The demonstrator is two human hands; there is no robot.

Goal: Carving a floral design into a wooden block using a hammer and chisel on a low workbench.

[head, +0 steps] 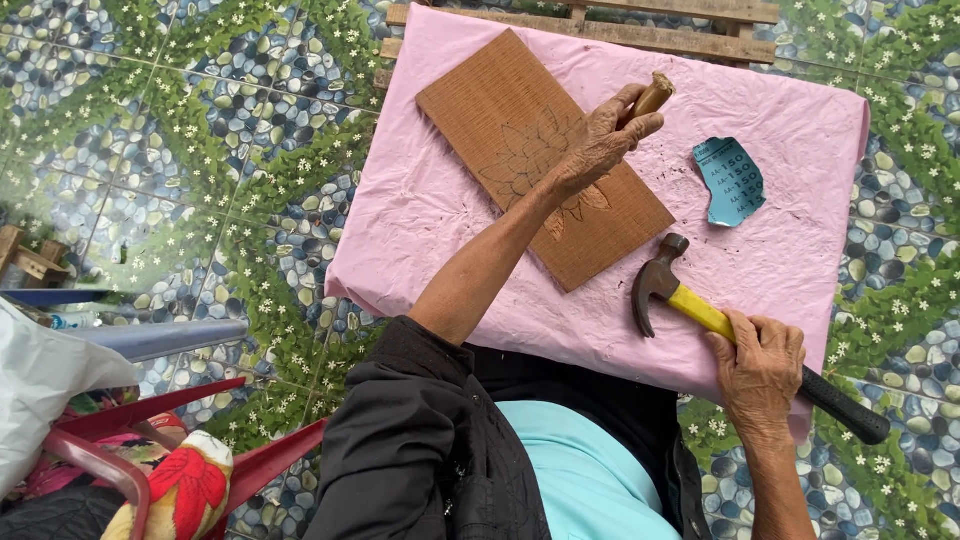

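A brown wooden board point(520, 110) with a flower outline drawn on it lies slanted on a pink-covered table point(430, 210). My left hand point(600, 140) rests over the drawn flower and grips a wooden-handled chisel point(653, 95), whose handle sticks up past my fingers; its blade is hidden. My right hand point(762, 368) holds a claw hammer point(680, 295) by its yellow and black handle. The hammer's steel head rests on the pink cover just right of the board's near corner.
A torn piece of blue-green sandpaper point(732, 180) lies on the cover to the right of the board. A wooden frame point(680, 30) sits behind the table. Red plastic chair parts point(150, 420) and a white bag point(40, 380) are at lower left on the patterned floor.
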